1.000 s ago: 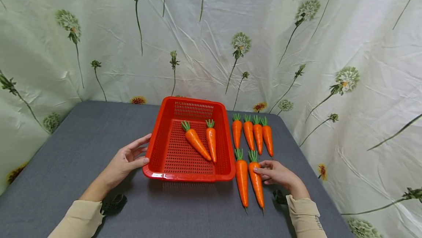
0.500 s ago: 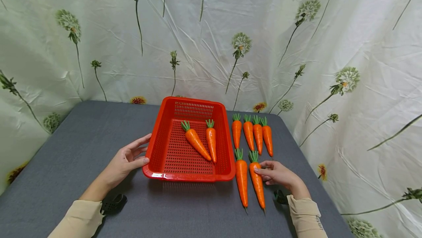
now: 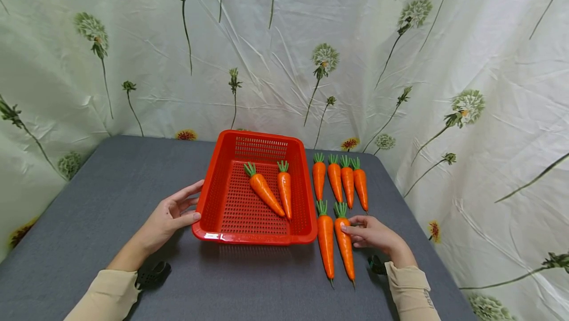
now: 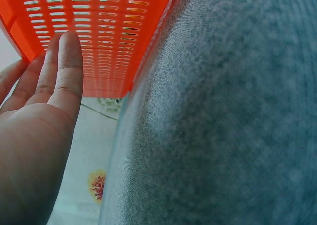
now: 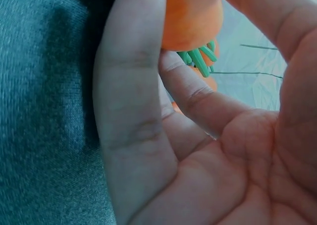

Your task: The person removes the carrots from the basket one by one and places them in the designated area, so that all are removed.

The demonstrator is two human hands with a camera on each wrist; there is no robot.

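Observation:
A red plastic basket [image 3: 253, 238] with slotted walls sits on the table, two orange carrots with green tops inside it, one a slanted carrot [image 3: 265, 193] and one a straighter carrot [image 3: 285, 190]. My left hand [image 3: 171, 215] rests against its left side, thumb near the front corner. In the left wrist view, nearly straight fingers [image 4: 69, 61] touch the slotted wall [image 4: 104, 41]. Right of the basket, my right hand [image 3: 373, 234] pinches the upper part of a carrot [image 3: 345, 249] between thumb and fingers. Another carrot [image 3: 326, 247] lies parallel, just left of it.
Behind the right hand, several more carrots [image 3: 347, 186] lie in a row, tops pointing away. The grey cloth-covered table [image 3: 240, 291] ends at a flower-printed curtain [image 3: 266, 64] at the back and sides. A black strap device [image 3: 153, 275] sits at the left wrist.
The carrot in my right hand has shifted slightly right, then back left, staying beside its neighbour. My left hand and the basket have stayed in place.

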